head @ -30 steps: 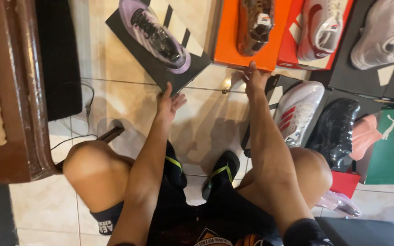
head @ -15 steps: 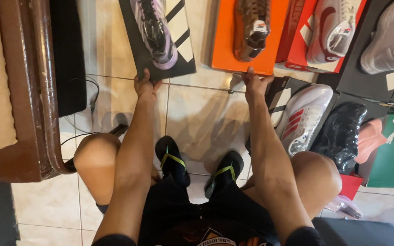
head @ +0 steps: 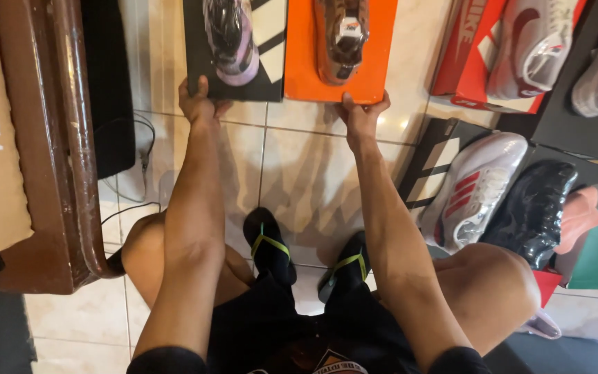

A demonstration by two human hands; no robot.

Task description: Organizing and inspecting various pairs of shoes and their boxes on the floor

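A squatting person's left hand [head: 198, 104] grips the black shoebox [head: 195, 48] at eleven o'clock, while the right hand [head: 361, 118] clasps the orange shoebox [head: 299, 55] at twelve; both boxes sit side by side, each with a shoe on top, more pairs unsorted at two o'clock.

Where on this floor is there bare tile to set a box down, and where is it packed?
Bare tile lies between the two forearms, bordered by the black box at the left hand, the orange box at the right hand, and the sandalled feet. The right side is crowded with shoes on boxes, such as the white sneaker.
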